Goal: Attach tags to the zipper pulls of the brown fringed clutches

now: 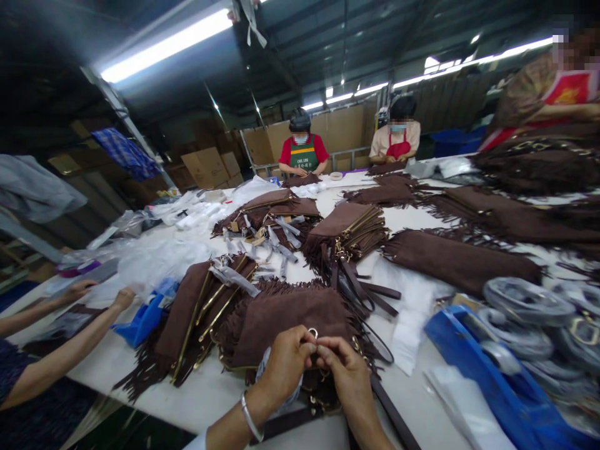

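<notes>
My left hand (285,362), with a silver bangle at the wrist, pinches close to a small metal ring (312,332). Fingertip to fingertip with it, my right hand (347,375) is also closed in a pinch; what lies between its fingers is too small to make out. Beneath both hands lies a dark brown fringed bag (290,315) with gold hardware. A brown strap (391,409) runs from it toward the table's front edge. Grey wrapping (295,397) shows partly behind my left wrist.
Stacked brown bags (185,312) lie left, with more bags (349,225) beyond. A blue tape dispenser (487,375) and wrapped coiled straps (529,300) stand right. At left, a co-worker's hands (124,299) handle clear plastic near another blue dispenser (140,322). Other people work across the table.
</notes>
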`<action>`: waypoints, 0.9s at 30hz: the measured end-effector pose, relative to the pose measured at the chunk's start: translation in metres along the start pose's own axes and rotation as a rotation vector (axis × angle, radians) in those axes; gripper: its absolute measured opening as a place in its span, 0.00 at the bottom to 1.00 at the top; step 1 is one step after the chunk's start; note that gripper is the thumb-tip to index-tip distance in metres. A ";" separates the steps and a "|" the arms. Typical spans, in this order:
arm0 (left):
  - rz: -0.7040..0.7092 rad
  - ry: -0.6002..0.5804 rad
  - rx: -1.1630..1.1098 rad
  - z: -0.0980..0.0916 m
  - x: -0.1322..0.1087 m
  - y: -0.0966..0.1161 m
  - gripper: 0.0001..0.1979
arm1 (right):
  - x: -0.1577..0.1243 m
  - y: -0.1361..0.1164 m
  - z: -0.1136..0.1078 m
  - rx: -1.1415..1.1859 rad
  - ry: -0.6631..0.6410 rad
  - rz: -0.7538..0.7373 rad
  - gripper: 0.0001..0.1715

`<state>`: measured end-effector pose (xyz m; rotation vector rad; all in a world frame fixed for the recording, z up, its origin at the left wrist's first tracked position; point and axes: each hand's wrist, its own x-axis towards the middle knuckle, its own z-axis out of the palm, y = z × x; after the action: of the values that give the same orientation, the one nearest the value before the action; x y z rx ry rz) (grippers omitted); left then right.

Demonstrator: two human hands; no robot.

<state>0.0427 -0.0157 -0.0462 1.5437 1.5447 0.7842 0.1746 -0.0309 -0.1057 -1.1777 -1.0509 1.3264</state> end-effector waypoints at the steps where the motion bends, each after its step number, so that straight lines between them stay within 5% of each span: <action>1: -0.003 -0.004 -0.006 0.000 0.000 -0.001 0.05 | 0.000 0.001 0.000 0.011 0.007 0.002 0.18; 27: 0.121 -0.036 0.069 -0.005 -0.008 0.004 0.10 | 0.006 -0.013 -0.010 -0.014 -0.155 0.060 0.17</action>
<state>0.0397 -0.0231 -0.0390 1.7056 1.4769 0.7732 0.1863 -0.0236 -0.0944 -1.1380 -1.1447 1.4784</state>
